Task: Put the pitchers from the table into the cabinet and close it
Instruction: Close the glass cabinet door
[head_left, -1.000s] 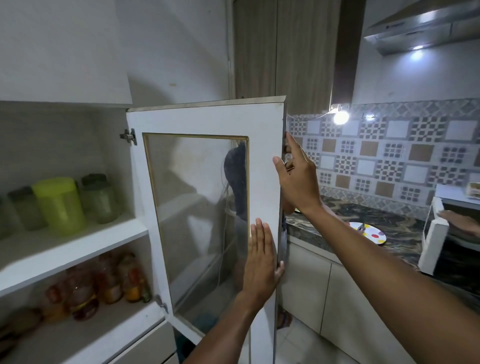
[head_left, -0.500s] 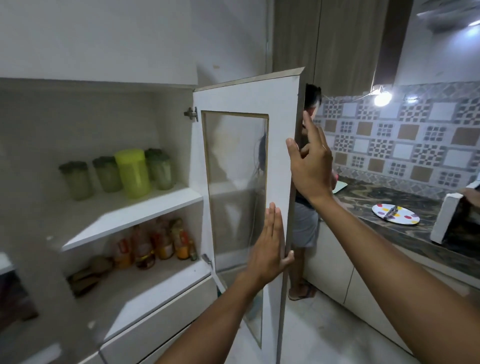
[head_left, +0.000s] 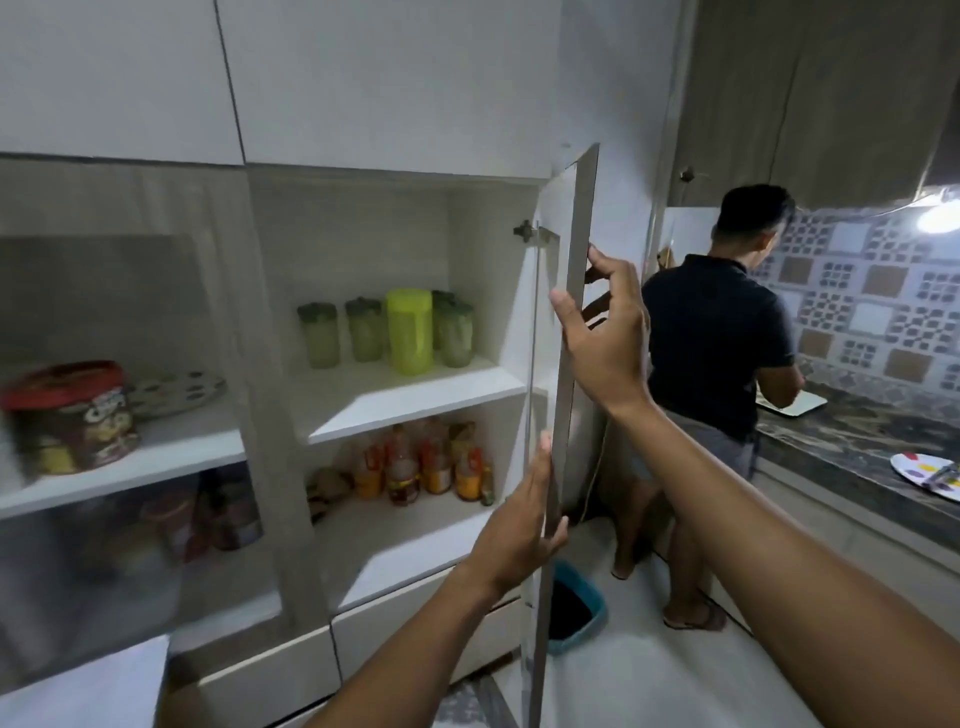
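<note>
Head view puts my right hand (head_left: 605, 340) on the free edge of the cabinet door (head_left: 569, 332), thumb on the inner face and fingers wrapped round the outer side, so it is clamped on the door. My left hand (head_left: 522, 525) sits lower on the same edge, palm flat against the inner face with fingers straight, pressing rather than gripping.

To close it well, I judge I should take the left hand off the inner side so it isn't pinched, then push from the outside with steady pressure until the door meets the frame.

Inside, the upper shelf (head_left: 410, 402) carries the pitchers: a bright yellow-green pitcher (head_left: 409, 330) standing upright among several clear ones with dark green lids (head_left: 318, 335). Whether these hold anything I cannot tell. On the lower shelf stand bottles of sauce (head_left: 415, 467) in a tight cluster. Behind the neighbouring glass door is a red-lidded tub (head_left: 70, 415).
</note>
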